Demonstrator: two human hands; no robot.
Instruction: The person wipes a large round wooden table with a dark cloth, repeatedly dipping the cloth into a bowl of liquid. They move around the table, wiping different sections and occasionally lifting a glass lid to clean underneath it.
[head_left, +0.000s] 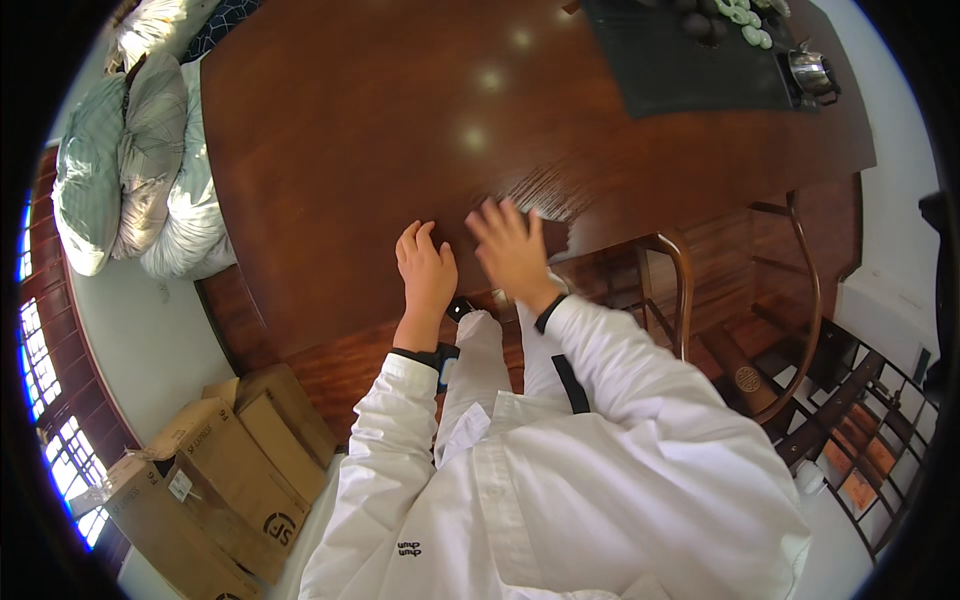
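Before me stretches a polished brown wooden table (360, 150). My left hand (427, 271) is over its near edge, palm down, fingers slightly bent and thumb apart, with nothing in it. A short way to the right, my right hand (514, 251) is spread and blurred, also holding nothing. I cannot tell whether either palm touches the wood. Just beyond the right fingertips lies a pale streaked patch (551, 195) on the tabletop; whether it is wet or a reflection is unclear. Black bands circle both wrists, and a watch-like device (448, 365) sits on the left one.
At the far right a dark mat (697, 82) bears a metal kettle (810, 73) and pale green rounded objects (750, 26). A curved wooden chair (682, 277) stands at the near right edge. Stuffed bundles (154, 142) lie left; cardboard boxes (232, 465) stand lower left.
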